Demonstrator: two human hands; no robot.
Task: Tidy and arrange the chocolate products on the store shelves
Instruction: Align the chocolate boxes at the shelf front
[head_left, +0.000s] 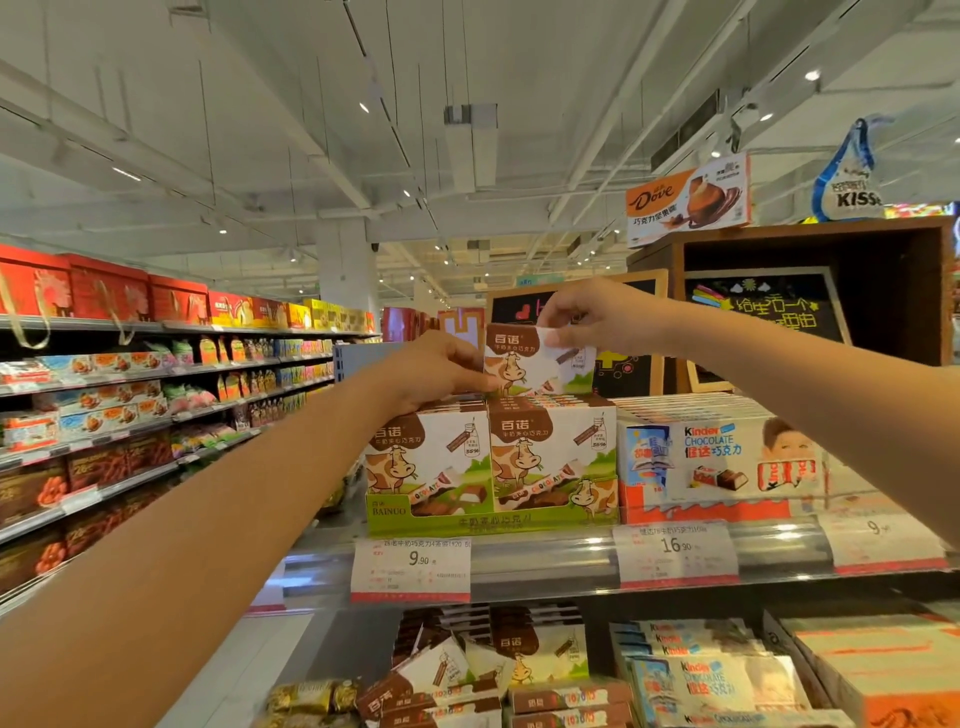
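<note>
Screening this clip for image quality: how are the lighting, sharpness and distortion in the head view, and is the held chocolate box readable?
Head view: even ceiling lighting without hard shadows; wide-angle bending stretches the ceiling lines and forearms; the held chocolate box, between left hand and right hand, is soft but its cow print shows; glare blurs the price tags; the lower shelf packs are smeared.

Both arms reach forward, left hand (441, 369) and right hand (587, 317) fingers pinching

Cow-print chocolate box (535, 364), upright, raised above shelved matching boxes (491, 457)
</note>
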